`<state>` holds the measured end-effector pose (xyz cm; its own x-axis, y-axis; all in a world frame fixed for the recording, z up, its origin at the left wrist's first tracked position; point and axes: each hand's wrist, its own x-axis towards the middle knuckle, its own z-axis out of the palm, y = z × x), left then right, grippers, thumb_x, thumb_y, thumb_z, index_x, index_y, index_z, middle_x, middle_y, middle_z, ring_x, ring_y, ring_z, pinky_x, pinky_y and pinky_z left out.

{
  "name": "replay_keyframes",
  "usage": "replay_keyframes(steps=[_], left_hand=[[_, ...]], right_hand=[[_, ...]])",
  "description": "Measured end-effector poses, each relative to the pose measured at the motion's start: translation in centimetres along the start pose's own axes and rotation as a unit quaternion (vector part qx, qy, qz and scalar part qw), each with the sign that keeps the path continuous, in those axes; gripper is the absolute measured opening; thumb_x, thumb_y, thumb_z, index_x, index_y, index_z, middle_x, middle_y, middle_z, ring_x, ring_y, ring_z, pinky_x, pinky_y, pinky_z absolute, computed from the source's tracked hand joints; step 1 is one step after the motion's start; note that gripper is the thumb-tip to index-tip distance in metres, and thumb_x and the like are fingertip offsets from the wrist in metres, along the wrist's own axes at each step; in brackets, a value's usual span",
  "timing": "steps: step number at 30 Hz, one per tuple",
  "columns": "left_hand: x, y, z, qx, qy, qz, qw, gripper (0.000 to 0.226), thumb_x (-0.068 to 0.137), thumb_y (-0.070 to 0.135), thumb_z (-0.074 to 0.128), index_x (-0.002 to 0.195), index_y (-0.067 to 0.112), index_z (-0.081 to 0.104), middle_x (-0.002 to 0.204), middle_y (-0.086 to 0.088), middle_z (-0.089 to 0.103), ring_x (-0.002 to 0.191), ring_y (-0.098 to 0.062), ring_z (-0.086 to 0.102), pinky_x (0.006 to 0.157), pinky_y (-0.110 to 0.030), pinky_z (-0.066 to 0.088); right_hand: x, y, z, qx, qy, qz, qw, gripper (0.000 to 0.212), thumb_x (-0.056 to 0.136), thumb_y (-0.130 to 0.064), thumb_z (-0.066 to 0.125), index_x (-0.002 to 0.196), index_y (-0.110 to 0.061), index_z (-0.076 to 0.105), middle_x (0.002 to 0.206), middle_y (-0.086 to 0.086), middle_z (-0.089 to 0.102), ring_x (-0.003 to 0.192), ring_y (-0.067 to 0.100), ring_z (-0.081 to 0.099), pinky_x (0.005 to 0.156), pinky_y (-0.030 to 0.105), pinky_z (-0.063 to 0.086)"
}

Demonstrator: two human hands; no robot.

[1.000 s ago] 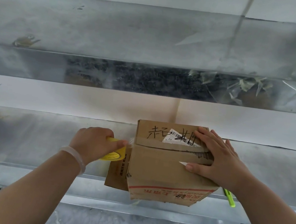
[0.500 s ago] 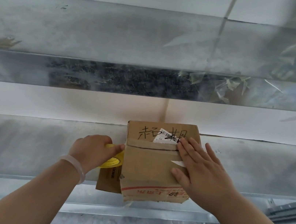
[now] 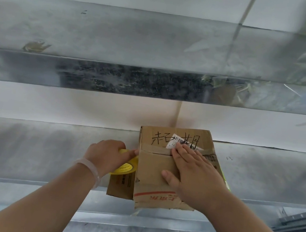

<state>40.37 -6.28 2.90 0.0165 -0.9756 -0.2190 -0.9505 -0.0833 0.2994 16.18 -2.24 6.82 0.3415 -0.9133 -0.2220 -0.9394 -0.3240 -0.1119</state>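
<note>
The right hand (image 3: 195, 173) is sliding left from the right edge of the cardboard box (image 3: 152, 165), fingers flat and straight on the top seam, likely smoothing tape down. The left hand (image 3: 104, 154) is gripping the yellow tape roll (image 3: 125, 167), fingers curled, against the box's left side. The box is sitting on a metal shelf (image 3: 39, 150), with a white wall (image 3: 60, 105) behind it.

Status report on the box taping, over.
Left hand grips yellow tape roll beside cardboard box. Right hand presses flat on it. Nothing in the way.

Looked like a storeroom. Had galvanized shelves (image 3: 24, 148) along a white wall (image 3: 51, 102). Held a barcoded cardboard box (image 3: 152, 165).
</note>
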Motion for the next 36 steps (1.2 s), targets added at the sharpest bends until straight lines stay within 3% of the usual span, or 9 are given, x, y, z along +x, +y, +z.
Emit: replay_keyframes(steps=[8, 13, 16, 19, 22, 25, 29, 31, 36], left_hand=[[0.0, -0.9, 0.3, -0.057, -0.012, -0.01, 0.998, 0.064, 0.075, 0.084, 0.035, 0.077, 0.026, 0.062, 0.074, 0.007, 0.064, 0.075, -0.013, 0.06, 0.075, -0.034, 0.052], [-1.1, -3.0, 0.5, -0.317, -0.043, 0.039, 0.947, 0.014, 0.096, 0.037, 0.051, 0.096, 0.032, 0.064, 0.086, 0.01, 0.065, 0.081, -0.005, 0.061, 0.065, -0.016, 0.044], [-1.7, -4.1, 0.7, -0.388, -0.037, 0.06, 0.919, 0.019, 0.093, 0.023, 0.06, 0.104, 0.036, 0.068, 0.089, 0.018, 0.07, 0.083, 0.008, 0.062, 0.066, -0.009, 0.045], [-1.5, -4.3, 0.5, -0.344, -0.036, 0.061, 0.936, 0.021, 0.089, 0.03, 0.064, 0.107, 0.04, 0.068, 0.084, 0.021, 0.069, 0.082, 0.004, 0.063, 0.068, -0.009, 0.045], [-0.9, -4.3, 0.3, -0.19, -0.032, 0.077, 0.978, 0.032, 0.089, 0.042, 0.061, 0.12, 0.042, 0.062, 0.084, 0.012, 0.06, 0.082, -0.007, 0.057, 0.075, -0.02, 0.045], [-1.0, -3.9, 0.4, -0.139, -0.038, 0.088, 0.986, 0.038, 0.09, 0.046, 0.056, 0.127, 0.046, 0.053, 0.09, 0.015, 0.056, 0.084, -0.004, 0.054, 0.079, -0.021, 0.043], [-1.5, -4.2, 1.6, -0.205, 0.054, 0.076, 0.974, 0.038, 0.081, 0.038, 0.07, 0.114, 0.052, 0.057, 0.116, 0.025, 0.054, 0.103, 0.0, 0.052, 0.096, -0.022, 0.043], [-1.8, -4.2, 2.0, -0.256, 0.088, 0.075, 0.96, 0.038, 0.075, 0.033, 0.077, 0.104, 0.053, 0.062, 0.126, 0.028, 0.051, 0.112, 0.003, 0.049, 0.096, -0.017, 0.04], [-2.2, -3.2, 2.3, -0.237, 0.043, 0.101, 0.965, 0.035, 0.079, 0.034, 0.074, 0.097, 0.06, 0.061, 0.117, 0.037, 0.05, 0.105, 0.007, 0.052, 0.085, -0.008, 0.04]], right_hand=[[0.2, -1.2, 1.1, -0.003, 0.021, -0.061, 0.998, 0.084, 0.076, -0.069, -0.016, 0.152, -0.033, -0.015, 0.157, -0.016, -0.023, 0.143, 0.001, -0.027, 0.117, 0.033, -0.015], [0.4, -0.9, 1.3, -0.007, 0.018, -0.066, 0.998, 0.079, 0.078, -0.07, -0.016, 0.149, -0.036, -0.019, 0.156, -0.017, -0.026, 0.141, -0.001, -0.029, 0.117, 0.033, -0.015], [0.4, -0.8, 1.4, 0.006, 0.028, -0.07, 0.997, 0.082, 0.078, -0.072, -0.018, 0.151, -0.036, -0.014, 0.157, -0.018, -0.023, 0.142, -0.001, -0.027, 0.117, 0.031, -0.016], [0.5, -0.6, 1.4, 0.011, 0.024, -0.071, 0.997, 0.084, 0.077, -0.073, -0.018, 0.152, -0.036, -0.014, 0.156, -0.019, -0.026, 0.14, -0.003, -0.029, 0.116, 0.031, -0.017], [0.6, -0.4, 1.3, 0.016, 0.012, -0.074, 0.997, 0.082, 0.078, -0.072, -0.014, 0.152, -0.037, -0.015, 0.156, -0.019, -0.027, 0.14, -0.003, -0.031, 0.116, 0.031, -0.018], [0.6, -0.3, 1.1, 0.015, 0.007, -0.077, 0.997, 0.086, 0.074, -0.072, -0.018, 0.152, -0.036, -0.016, 0.156, -0.019, -0.028, 0.14, -0.003, -0.031, 0.116, 0.032, -0.017], [0.7, -0.1, 1.4, 0.01, 0.017, -0.082, 0.996, 0.096, 0.065, -0.074, -0.03, 0.153, -0.035, -0.015, 0.158, -0.018, -0.025, 0.141, -0.001, -0.03, 0.116, 0.033, -0.016], [0.8, -0.1, 1.5, 0.011, 0.024, -0.083, 0.996, 0.098, 0.065, -0.074, -0.032, 0.153, -0.035, -0.014, 0.158, -0.018, -0.024, 0.142, -0.001, -0.029, 0.115, 0.033, -0.017], [0.6, -0.2, 1.3, 0.008, 0.027, -0.08, 0.996, 0.097, 0.065, -0.075, -0.032, 0.152, -0.036, -0.015, 0.155, -0.018, -0.026, 0.142, -0.001, -0.028, 0.116, 0.032, -0.016]])
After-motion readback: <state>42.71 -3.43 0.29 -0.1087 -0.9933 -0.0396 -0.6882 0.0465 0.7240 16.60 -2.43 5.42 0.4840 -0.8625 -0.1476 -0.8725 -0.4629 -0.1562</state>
